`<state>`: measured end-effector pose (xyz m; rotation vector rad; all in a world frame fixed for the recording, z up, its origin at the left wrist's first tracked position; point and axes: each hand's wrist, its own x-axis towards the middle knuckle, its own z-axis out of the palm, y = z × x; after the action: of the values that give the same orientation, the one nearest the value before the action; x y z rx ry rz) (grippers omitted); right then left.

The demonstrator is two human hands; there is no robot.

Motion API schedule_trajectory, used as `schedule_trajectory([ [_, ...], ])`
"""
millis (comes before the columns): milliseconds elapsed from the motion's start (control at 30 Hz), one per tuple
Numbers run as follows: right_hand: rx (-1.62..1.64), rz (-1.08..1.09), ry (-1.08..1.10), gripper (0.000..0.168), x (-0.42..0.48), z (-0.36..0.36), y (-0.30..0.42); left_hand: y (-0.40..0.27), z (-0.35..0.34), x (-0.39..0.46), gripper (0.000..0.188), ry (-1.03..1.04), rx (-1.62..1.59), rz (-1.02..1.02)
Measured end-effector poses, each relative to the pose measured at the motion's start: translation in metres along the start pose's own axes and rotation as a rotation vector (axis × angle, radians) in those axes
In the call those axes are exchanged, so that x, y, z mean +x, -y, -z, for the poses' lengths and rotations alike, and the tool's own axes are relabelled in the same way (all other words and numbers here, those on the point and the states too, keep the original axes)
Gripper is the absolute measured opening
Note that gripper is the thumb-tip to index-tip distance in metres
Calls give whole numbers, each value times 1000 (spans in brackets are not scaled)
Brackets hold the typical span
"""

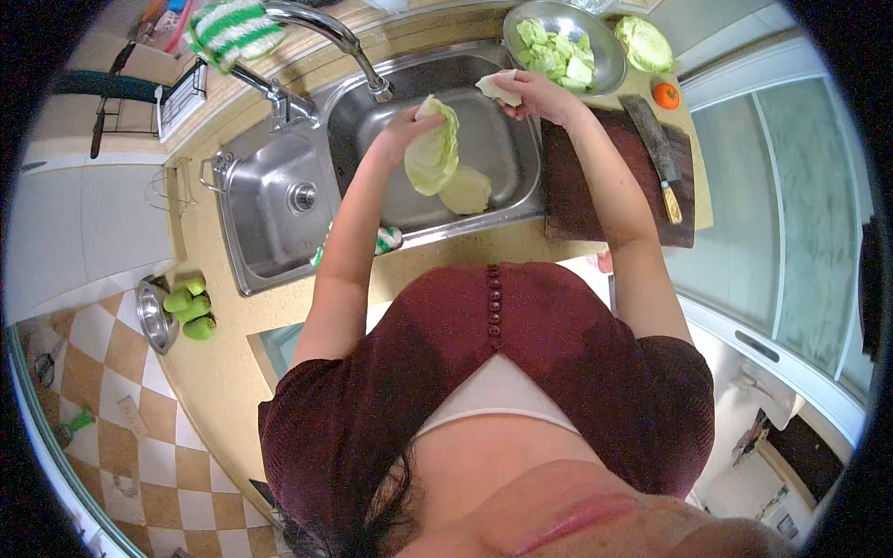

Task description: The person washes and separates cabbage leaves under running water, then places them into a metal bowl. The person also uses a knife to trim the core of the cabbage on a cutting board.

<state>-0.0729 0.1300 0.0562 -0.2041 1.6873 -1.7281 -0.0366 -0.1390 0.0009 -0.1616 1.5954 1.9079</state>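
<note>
Over the large stainless steel sink basin [506, 164], my left hand [404, 132] grips a big pale green cabbage leaf [432, 157] by its upper edge. A second cabbage leaf [466, 190] lies in the basin just below it. My right hand [538, 96] pinches a small torn whitish cabbage piece [497, 88] above the basin's far right corner. Close behind that hand stands a metal bowl [614, 59] with torn cabbage pieces [554, 52] inside. The chrome faucet [352, 45] arches over the basin between my hands and the wall.
At right, a cleaver [652, 139] lies on a dark cutting board [579, 188]. Beyond are a cut cabbage [643, 45] and a tomato [666, 96]. A smaller basin [279, 209] adjoins at left. Green vegetables [190, 307] sit beside a metal bowl [155, 317]. A striped cloth [234, 31] drapes near the faucet.
</note>
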Motion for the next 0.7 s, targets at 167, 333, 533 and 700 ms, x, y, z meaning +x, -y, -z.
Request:
schedule_trajectory([
  [167, 129, -6, -46, 38, -13, -11, -15, 13, -11, 7, 28, 24, -199, -66],
  [333, -66, 94, -254, 34, -39, -21, -32, 20, -16, 22, 27, 29, -356, 20],
  [533, -161, 179, -662, 30, -144, -15, -79, 39, -1, 25, 33, -13, -410, 47],
  [700, -167, 17, -1267, 34, -303, 19, -162, 60, 2, 40, 33, -56, -519, 86],
])
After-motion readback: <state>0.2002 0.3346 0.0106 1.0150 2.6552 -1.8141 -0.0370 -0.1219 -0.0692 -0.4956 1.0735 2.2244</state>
